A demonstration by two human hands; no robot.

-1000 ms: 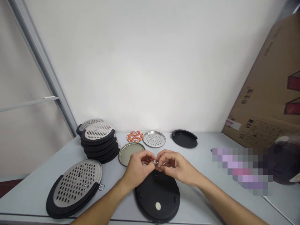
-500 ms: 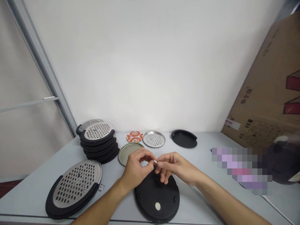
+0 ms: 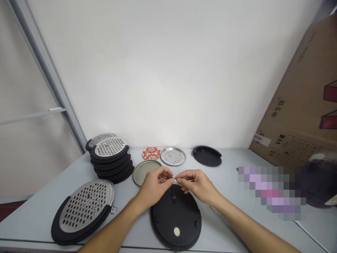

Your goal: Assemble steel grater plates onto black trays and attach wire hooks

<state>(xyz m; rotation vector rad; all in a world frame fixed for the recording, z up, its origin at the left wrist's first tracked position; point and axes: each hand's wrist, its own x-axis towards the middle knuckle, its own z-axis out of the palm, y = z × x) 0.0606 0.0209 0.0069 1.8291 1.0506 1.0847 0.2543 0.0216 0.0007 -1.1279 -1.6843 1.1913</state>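
Observation:
My left hand (image 3: 155, 185) and my right hand (image 3: 198, 184) meet fingertip to fingertip, each pinching a small thin metal wire piece (image 3: 174, 179). Its exact shape is mostly hidden by the fingers. Just below them lies a round black plastic base (image 3: 181, 218), underside up, with a narrow slotted tab near its far edge and a pale oval spot near its close edge. Behind my left hand sits a shallow grey-green metal dish (image 3: 145, 170), partly covered by the fingers.
To the left stand a stack of round black-rimmed graters (image 3: 112, 158) and a single grater (image 3: 84, 207) with a wire loop. Along the wall lie an orange patterned disc (image 3: 151, 153), a perforated metal disc (image 3: 173, 156) and a black tray (image 3: 207, 156). A cardboard box (image 3: 295, 116) is at right.
Both hands have shifted slightly, my right hand's fingers curling in and lifting off the black base, so its slotted tab now shows. The wire piece between the fingertips has turned more level.

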